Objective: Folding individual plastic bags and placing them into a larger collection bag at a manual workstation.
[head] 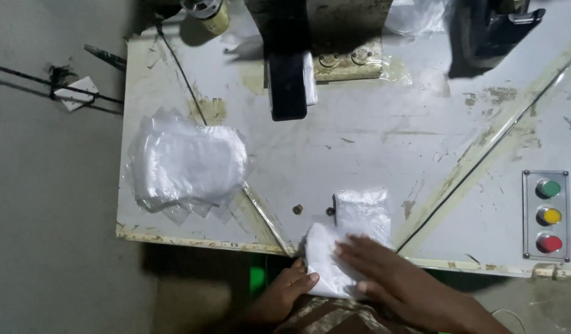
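Two hands at near edge of table [360, 142], both ours, on one white packet [327, 263].

Item 1: packet. White, soft, plastic-wrapped, lying at the table's front edge, lower part hanging past the edge toward us. Just above it, touching or overlapping, a 2nd clear bag [362, 212] w/ white contents; we can't tell which.

Item 2: left hand [285, 294]. Below table edge, fingers curled together, tips against the packet's lower left corner. Whether it pinches the plastic or only presses, we can't tell.

Item 3: right hand [387, 272]. Flat on top of the packet, palm down, fingers slightly spread, tips pointing left.

Item 4: bag stack [186, 164]. Loose heap of clear bags, left part of table, well apart from our hands.

Item 5: black arm [288, 77] of a machine, top centre, hanging over the table w/ a brass-coloured plate beside it.

Item 6: button panel [547, 215], right side. 3 round buttons top to bottom: green, yellow, red.

Item 7: table. Off-white, scuffed, w/ diagonal seams running to the front edge near the packet. 2 small bolts just left of the 2nd bag.
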